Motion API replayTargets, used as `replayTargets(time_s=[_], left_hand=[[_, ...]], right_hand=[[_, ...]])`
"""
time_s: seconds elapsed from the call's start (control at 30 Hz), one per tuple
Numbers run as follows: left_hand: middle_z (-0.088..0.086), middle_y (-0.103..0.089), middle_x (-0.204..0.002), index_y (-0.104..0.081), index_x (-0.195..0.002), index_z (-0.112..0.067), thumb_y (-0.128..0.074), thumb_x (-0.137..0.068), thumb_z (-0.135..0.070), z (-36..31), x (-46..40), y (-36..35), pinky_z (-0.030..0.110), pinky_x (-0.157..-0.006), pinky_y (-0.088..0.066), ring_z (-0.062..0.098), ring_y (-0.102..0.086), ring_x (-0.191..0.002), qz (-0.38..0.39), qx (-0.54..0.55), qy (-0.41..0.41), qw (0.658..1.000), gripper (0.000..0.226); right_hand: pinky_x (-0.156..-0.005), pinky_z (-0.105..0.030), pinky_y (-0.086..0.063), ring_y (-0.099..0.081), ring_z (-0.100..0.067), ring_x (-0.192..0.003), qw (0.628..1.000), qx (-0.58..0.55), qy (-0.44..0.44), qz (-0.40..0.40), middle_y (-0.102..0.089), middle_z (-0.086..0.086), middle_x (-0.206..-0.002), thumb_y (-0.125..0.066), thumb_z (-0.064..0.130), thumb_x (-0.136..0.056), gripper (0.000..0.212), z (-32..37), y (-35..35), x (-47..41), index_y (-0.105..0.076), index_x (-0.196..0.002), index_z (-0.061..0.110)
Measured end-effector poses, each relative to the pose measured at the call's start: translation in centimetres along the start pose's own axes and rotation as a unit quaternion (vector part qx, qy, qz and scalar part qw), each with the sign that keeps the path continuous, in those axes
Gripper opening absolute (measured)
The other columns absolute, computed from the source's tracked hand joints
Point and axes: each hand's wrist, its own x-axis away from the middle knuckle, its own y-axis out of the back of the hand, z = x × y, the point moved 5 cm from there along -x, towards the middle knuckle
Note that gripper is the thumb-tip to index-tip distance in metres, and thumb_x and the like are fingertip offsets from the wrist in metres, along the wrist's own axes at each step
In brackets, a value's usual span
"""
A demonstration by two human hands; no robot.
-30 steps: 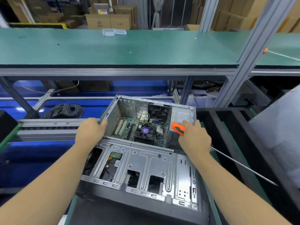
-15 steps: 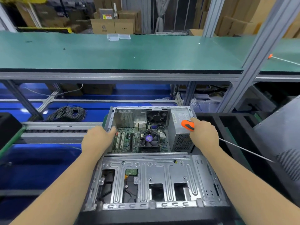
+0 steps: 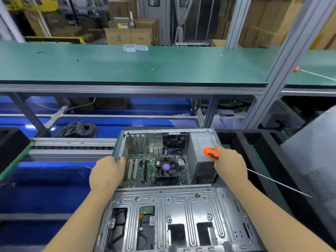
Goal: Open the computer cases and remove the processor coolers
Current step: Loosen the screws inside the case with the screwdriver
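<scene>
1. Since a second ago the computer case [image 3: 163,211] has turned from skewed to square-on before the person; both hands moved with it.
2. Left hand [image 3: 107,171] grips the case's left wall; right hand [image 3: 230,165] grasps an orange-handled screwdriver [image 3: 211,153] against the power supply [image 3: 201,160], shaft pointing back to the right.
3. Processor cooler [image 3: 166,169], purple-labelled fan, sits on the motherboard [image 3: 140,170] inside the open case, between the hands.
</scene>
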Motion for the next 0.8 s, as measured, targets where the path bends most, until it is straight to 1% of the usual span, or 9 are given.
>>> replayTargets(time_s=[0.17,0.3,0.4,0.53,0.6,0.63,0.7,0.77,0.8], left_hand=[[0.009,-0.061,-0.073,-0.058,-0.072,-0.009,-0.047,-0.096,-0.049,0.7,1.4,0.1,0.036,-0.061,-0.047,0.031,-0.058,-0.068,0.006,0.015,-0.002,1.000,0.048],[0.008,-0.060,-0.077,-0.055,-0.074,-0.008,-0.047,-0.098,-0.051,0.1,0.9,-0.1,0.035,-0.060,-0.042,0.029,-0.054,-0.070,0.011,0.021,-0.010,1.000,0.051],[0.007,-0.055,-0.074,-0.054,-0.075,-0.008,-0.045,-0.100,-0.050,-0.3,0.3,-0.2,0.036,-0.062,-0.040,0.031,-0.054,-0.072,0.016,0.021,-0.011,1.000,0.049],[0.008,-0.060,-0.075,-0.060,-0.080,-0.007,-0.043,-0.100,-0.053,-0.5,-0.1,-0.1,0.033,-0.058,-0.042,0.025,-0.057,-0.067,0.035,0.008,-0.015,0.999,0.053],[0.007,-0.059,-0.074,-0.059,-0.079,-0.008,-0.043,-0.100,-0.053,-0.9,0.1,0.5,0.033,-0.058,-0.042,0.026,-0.056,-0.066,0.010,0.009,-0.016,1.000,0.052],[0.006,-0.057,-0.072,-0.057,-0.077,-0.008,-0.043,-0.100,-0.050,-1.5,0.4,1.1,0.034,-0.057,-0.042,0.025,-0.055,-0.064,-0.024,0.018,-0.032,0.999,0.049],[0.003,-0.053,-0.065,-0.051,-0.069,-0.012,-0.045,-0.100,-0.039,-4.2,1.1,2.2,0.034,-0.052,-0.043,0.019,-0.052,-0.057,-0.086,0.042,-0.118,0.988,0.041],[-0.001,-0.053,-0.061,-0.049,-0.064,-0.015,-0.048,-0.098,-0.028,-7.8,2.7,1.8,0.032,-0.050,-0.049,0.013,-0.052,-0.054,-0.049,0.055,-0.205,0.976,0.037],[-0.003,-0.053,-0.059,-0.049,-0.061,-0.015,-0.050,-0.096,-0.025,-9.4,3.8,0.9,0.030,-0.052,-0.049,0.011,-0.051,-0.053,-0.006,0.068,-0.229,0.971,0.036]], right_hand=[[-0.053,-0.029,-0.036,-0.050,-0.025,-0.063,1.000,0.023,-0.004,0.004,-0.059,-0.002,-0.076,-0.058,0.010,-0.083,0.027,-0.6,0.1,2.2,-0.059,-0.108,0.020],[-0.049,-0.028,-0.032,-0.047,-0.020,-0.058,0.997,0.076,0.010,0.011,-0.048,0.004,-0.071,-0.056,0.018,-0.088,0.020,-0.3,0.3,2.2,-0.056,-0.106,0.024],[-0.049,-0.028,-0.031,-0.046,-0.021,-0.058,0.997,0.079,0.009,0.011,-0.044,0.004,-0.070,-0.056,0.017,-0.087,0.019,0.0,0.2,2.2,-0.055,-0.105,0.024],[-0.053,-0.028,-0.033,-0.049,-0.023,-0.065,0.995,0.097,0.020,0.011,-0.048,0.001,-0.076,-0.056,0.018,-0.089,0.015,0.5,1.4,2.2,-0.055,-0.104,0.021],[-0.055,-0.030,-0.033,-0.055,-0.026,-0.070,0.994,0.093,0.041,-0.039,-0.057,-0.001,-0.081,-0.058,0.016,-0.090,0.011,1.0,3.8,1.7,-0.055,-0.100,0.018],[-0.054,-0.030,-0.032,-0.055,-0.028,-0.067,0.993,0.067,0.058,-0.078,-0.061,-0.003,-0.081,-0.060,0.014,-0.090,0.011,1.4,5.6,1.2,-0.057,-0.100,0.016],[-0.054,-0.031,-0.034,-0.055,-0.029,-0.061,0.980,-0.038,0.121,-0.155,-0.066,-0.008,-0.075,-0.066,0.015,-0.089,0.016,3.0,10.3,0.6,-0.062,-0.104,0.012],[-0.056,-0.031,-0.043,-0.060,-0.029,-0.061,0.939,-0.173,0.197,-0.224,-0.067,-0.003,-0.074,-0.072,0.026,-0.088,0.027,5.1,16.1,0.3,-0.062,-0.108,0.012],[-0.056,-0.029,-0.044,-0.058,-0.022,-0.059,0.911,-0.241,0.224,-0.249,-0.064,0.008,-0.074,-0.071,0.034,-0.089,0.033,6.2,19.0,0.2,-0.058,-0.112,0.014]])
